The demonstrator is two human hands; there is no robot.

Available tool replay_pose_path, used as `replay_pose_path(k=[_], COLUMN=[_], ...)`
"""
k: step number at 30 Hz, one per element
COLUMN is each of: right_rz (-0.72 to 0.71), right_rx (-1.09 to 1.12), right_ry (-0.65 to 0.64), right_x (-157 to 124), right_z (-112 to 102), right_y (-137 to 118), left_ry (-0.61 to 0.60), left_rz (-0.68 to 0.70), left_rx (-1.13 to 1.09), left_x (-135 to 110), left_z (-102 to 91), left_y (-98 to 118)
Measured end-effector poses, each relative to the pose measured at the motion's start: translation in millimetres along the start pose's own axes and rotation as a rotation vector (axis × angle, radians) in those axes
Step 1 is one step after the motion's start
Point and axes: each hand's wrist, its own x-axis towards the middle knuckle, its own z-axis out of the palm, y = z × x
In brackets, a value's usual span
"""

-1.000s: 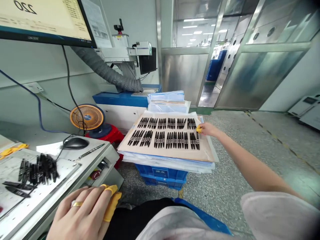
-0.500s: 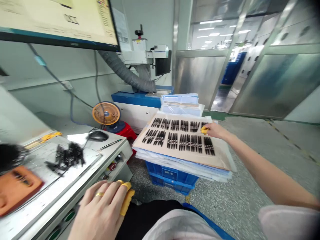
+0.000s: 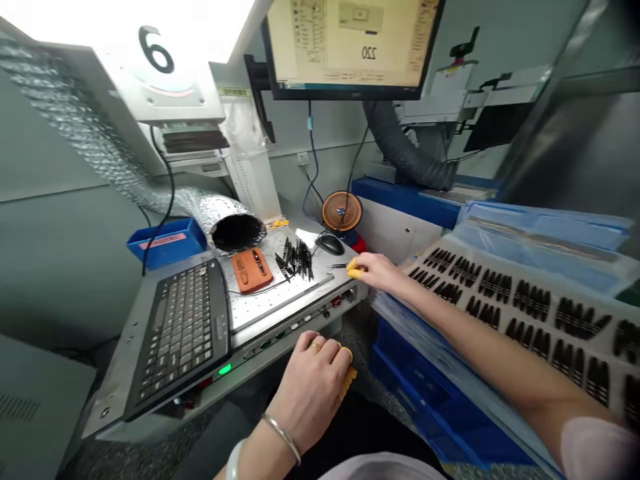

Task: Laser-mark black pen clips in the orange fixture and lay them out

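The right grip reaches in at the far right corner of the worktop, its yellow-capped fingertips drawn nearly together at the end of a slim dark stick; whether they pinch it or only meet it, I cannot tell. The stick lies near that corner, pointing left from the grip, with the mouse just beyond it and limiting the room on that side. Left of the right grip, past a bare strip of surface, sits the loose pile of black pieces, then the orange block, the open mouth of the foil duct close behind it. Nearer the body, the left grip is loosely curled outside the front edge, above the lap and apart from the pile; its palm is hidden, so I cannot tell whether it holds anything. A narrow gap down to the floor opens below the right grip, between the worktop and the stack of sheets. The right forearm passes over this stack's near edge, with rows of black pieces beyond it
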Motion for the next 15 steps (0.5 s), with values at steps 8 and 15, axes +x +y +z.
replay_pose_path(k=[8, 15], right_rz=[-0.063, -0.110], right_rx=[-0.016, -0.159], right_ry=[-0.066, -0.192], right_x=[105, 143], right_z=[59, 83], right_y=[-53, -82], left_ry=[-0.026, -0.039], left_rz=[-0.254, -0.333], left_rx=[-0.143, -0.223], left_x=[-26, -38], left_z=[12.7, 22.1], left_y=[-16, -28])
